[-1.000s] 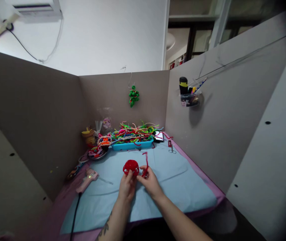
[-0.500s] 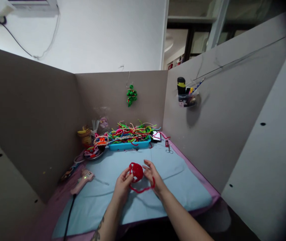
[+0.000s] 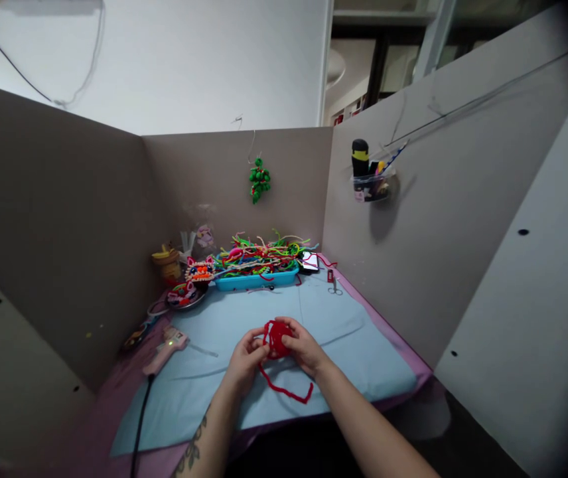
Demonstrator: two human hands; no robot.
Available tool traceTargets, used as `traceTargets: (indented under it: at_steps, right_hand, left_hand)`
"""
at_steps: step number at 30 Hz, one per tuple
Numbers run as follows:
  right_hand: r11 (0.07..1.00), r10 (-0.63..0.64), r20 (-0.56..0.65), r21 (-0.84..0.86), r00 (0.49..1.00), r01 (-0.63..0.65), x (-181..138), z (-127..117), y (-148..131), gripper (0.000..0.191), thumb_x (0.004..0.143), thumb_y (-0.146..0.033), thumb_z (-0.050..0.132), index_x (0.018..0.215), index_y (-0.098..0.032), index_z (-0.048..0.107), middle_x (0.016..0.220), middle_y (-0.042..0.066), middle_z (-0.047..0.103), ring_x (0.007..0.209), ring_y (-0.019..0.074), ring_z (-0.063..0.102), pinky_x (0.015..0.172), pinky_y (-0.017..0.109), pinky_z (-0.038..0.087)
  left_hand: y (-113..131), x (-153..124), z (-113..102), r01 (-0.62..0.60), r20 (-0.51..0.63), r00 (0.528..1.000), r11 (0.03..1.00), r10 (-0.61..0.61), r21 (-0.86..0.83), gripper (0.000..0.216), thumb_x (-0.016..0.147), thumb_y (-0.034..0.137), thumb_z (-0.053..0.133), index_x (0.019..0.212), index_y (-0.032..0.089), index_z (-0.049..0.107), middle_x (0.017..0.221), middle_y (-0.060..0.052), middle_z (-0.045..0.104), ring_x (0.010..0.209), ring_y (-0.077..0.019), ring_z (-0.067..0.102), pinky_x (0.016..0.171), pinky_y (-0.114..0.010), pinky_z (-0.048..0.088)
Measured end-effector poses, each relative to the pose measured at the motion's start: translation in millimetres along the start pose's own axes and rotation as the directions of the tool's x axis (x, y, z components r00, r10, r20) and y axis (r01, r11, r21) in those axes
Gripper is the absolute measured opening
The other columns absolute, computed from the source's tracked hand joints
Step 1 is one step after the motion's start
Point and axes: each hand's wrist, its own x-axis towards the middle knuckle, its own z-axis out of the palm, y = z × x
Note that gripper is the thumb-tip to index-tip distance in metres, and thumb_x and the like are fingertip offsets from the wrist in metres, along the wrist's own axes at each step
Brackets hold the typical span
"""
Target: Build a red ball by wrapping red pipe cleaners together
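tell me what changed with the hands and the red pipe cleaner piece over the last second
The loose tail of the red pipe-cleaner ball, which stood upright beside the right hand, has swung down and now trails toward the person over the light blue mat. Both hands closed in: the left hand and the right now cup the ball between them. The pink glue gun and the blue tray of coloured pipe cleaners stayed put.
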Motion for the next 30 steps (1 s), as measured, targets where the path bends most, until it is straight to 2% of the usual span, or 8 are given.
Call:
traceTargets:
  at_steps: [6,12,17,19,21,23,26,30]
  right_hand:
    - [1.000,0.011,0.070,-0.017,0.997,-0.010,-2.0,3.8,-2.1,0.056,0.061,-0.035,0.083,0.110,-0.021,0.059,0.103,0.005,0.069,0.089,0.0200,0.065,0.077,0.031,0.049]
    - [0.996,-0.004,0.043,-0.084,0.999,0.007,-0.1,3.0,3.3,0.051,0.064,-0.034,0.080,0.109,-0.023,0.059,0.097,0.003,0.069,0.084,0.0191,0.065,0.075,0.032,0.049]
    - [0.967,-0.081,0.000,-0.243,0.997,0.079,2.5,1.8,7.3,0.048,0.072,-0.036,0.072,0.115,-0.024,0.056,0.113,0.006,0.064,0.100,0.0233,0.061,0.084,0.039,0.049]
    - [0.889,-0.245,-0.097,-0.419,0.965,0.184,1.6,1.8,6.8,0.048,0.072,-0.035,0.070,0.117,-0.025,0.055,0.120,0.008,0.058,0.107,0.0243,0.057,0.088,0.040,0.048]
    - [0.716,-0.469,-0.151,-0.643,0.870,0.274,-0.9,3.4,5.6,0.037,0.073,-0.030,0.068,0.109,-0.024,0.059,0.114,0.008,0.058,0.104,0.0239,0.056,0.086,0.039,0.047]
    - [0.505,-0.617,-0.074,-0.801,0.784,0.322,-4.3,7.0,4.7,0.017,0.077,-0.025,0.064,0.094,-0.023,0.063,0.098,0.006,0.060,0.095,0.0227,0.056,0.084,0.038,0.047]
    - [0.292,-0.651,0.106,-0.879,0.752,0.376,-8.2,14.2,5.6,0.007,0.082,-0.019,0.059,0.084,-0.023,0.064,0.085,0.005,0.062,0.087,0.0221,0.056,0.082,0.039,0.046]
    - [0.215,-0.629,0.151,-0.909,0.763,0.357,-8.9,19.2,9.2,0.013,0.082,-0.015,0.057,0.088,-0.024,0.063,0.087,0.005,0.064,0.086,0.0230,0.056,0.081,0.040,0.047]
  left_hand:
    - [2.2,0.6,0.6,-0.022,-0.008,1.000,0.999,0.022,0.037,0.044,0.062,0.024,0.080,0.102,0.017,0.061,0.063,0.002,0.065,0.055,-0.0123,0.061,0.058,-0.024,0.045]
    - [1.4,1.6,0.3,0.004,-0.020,1.000,0.999,-0.003,0.046,0.047,0.059,0.025,0.082,0.101,0.016,0.061,0.063,0.001,0.067,0.053,-0.0117,0.061,0.060,-0.025,0.046]
    - [2.1,4.3,2.1,-0.012,-0.113,0.993,0.997,0.020,0.073,0.047,0.054,0.028,0.084,0.094,0.014,0.065,0.064,-0.003,0.070,0.054,-0.0137,0.062,0.062,-0.027,0.048]
    - [2.3,5.4,2.8,-0.096,-0.196,0.974,0.989,0.116,0.109,0.036,0.056,0.029,0.083,0.085,0.014,0.067,0.070,-0.005,0.072,0.062,-0.0157,0.065,0.067,-0.029,0.050]
    - [1.5,6.2,3.3,-0.181,-0.248,0.943,0.968,0.221,0.175,0.026,0.060,0.030,0.080,0.078,0.015,0.068,0.075,-0.006,0.073,0.070,-0.0175,0.067,0.073,-0.030,0.050]
    - [-0.1,6.2,4.1,-0.219,-0.251,0.927,0.946,0.278,0.240,0.021,0.064,0.030,0.078,0.076,0.016,0.069,0.075,-0.006,0.073,0.072,-0.0184,0.067,0.074,-0.031,0.050]
    - [-2.6,4.8,6.6,-0.210,-0.225,0.935,0.940,0.274,0.270,0.020,0.064,0.028,0.077,0.078,0.016,0.071,0.078,-0.007,0.074,0.074,-0.0199,0.068,0.075,-0.032,0.051]
    - [-3.3,2.6,10.4,-0.177,-0.199,0.953,0.951,0.230,0.252,0.020,0.062,0.024,0.078,0.079,0.014,0.072,0.080,-0.009,0.075,0.076,-0.0220,0.069,0.079,-0.035,0.051]
